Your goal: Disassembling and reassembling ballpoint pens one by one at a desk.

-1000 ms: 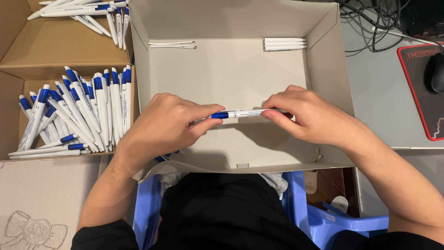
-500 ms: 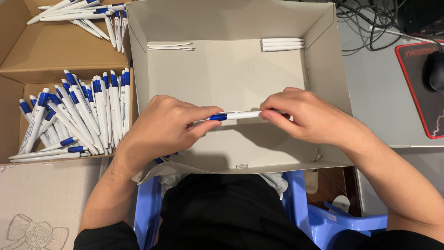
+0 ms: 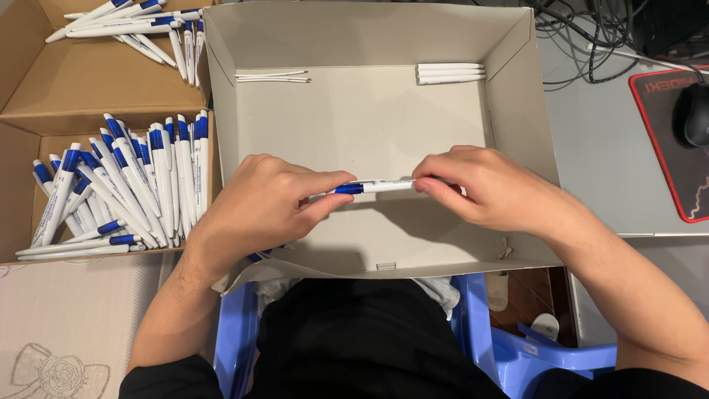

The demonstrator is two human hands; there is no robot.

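A white pen with a blue section (image 3: 373, 186) lies level between both hands, above the floor of a shallow grey cardboard box (image 3: 509, 111). My left hand (image 3: 262, 207) pinches its blue end between thumb and fingers. Closed around the white end is my right hand (image 3: 484, 185). Inside the box, a few white pen barrels (image 3: 450, 72) lie at the back right, and thin white refills (image 3: 272, 75) lie at the back left.
A brown cardboard box (image 3: 22, 192) at the left holds several white-and-blue pens (image 3: 125, 185); more pens (image 3: 133, 26) lie in a box behind it. A mouse (image 3: 694, 114) on a red-edged mat and cables sit at the right. Blue plastic stool (image 3: 517, 347) is below.
Both hands still hold the pen in the same spot; the pen and hands have barely shifted.
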